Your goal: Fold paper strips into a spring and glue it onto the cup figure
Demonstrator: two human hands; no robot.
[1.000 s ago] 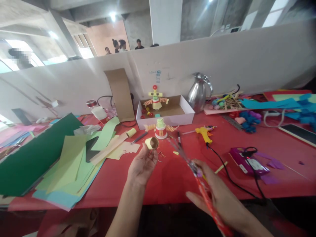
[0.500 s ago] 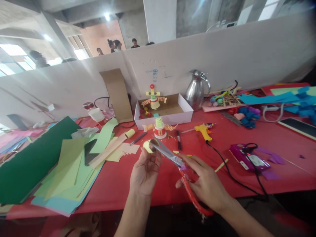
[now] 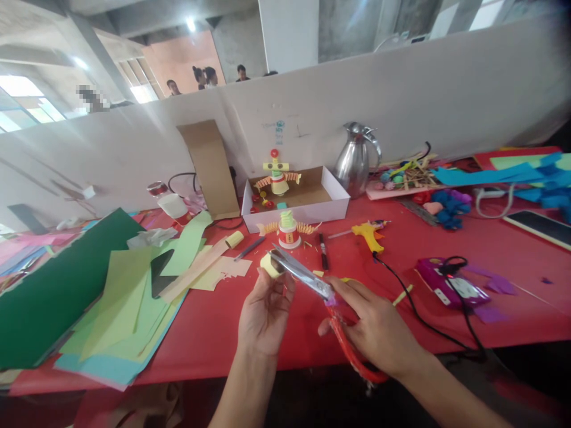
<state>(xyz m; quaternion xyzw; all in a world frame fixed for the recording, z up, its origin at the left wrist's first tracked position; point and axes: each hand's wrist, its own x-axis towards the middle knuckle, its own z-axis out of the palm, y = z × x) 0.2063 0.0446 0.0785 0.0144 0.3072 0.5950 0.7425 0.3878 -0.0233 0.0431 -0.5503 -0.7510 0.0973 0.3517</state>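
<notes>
Paper roll (image 3: pixel 270 265), yellow, small, held up over red table (image 3: pixel 214 333) in left hand (image 3: pixel 264 315), fingertips pinching its lower edge. Scissors (image 3: pixel 312 284) in right hand (image 3: pixel 379 333); fingers wrapped through red handles, blades nearly together, tips touching roll's right side (whether blades bite paper: cannot tell). Paper figure (image 3: pixel 289 230) stands just beyond roll, before white box (image 3: pixel 332 209). Yellow glue gun (image 3: pixel 368 236) lies right of figure. Green paper sheets (image 3: pixel 120 297) piled at left, well apart from hands.

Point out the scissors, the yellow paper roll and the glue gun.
scissors (image 3: pixel 303 276), head view, on the metal blades.
yellow paper roll (image 3: pixel 268 265), head view, on its yellow side.
glue gun (image 3: pixel 368 235), head view, on the yellow body.
</notes>
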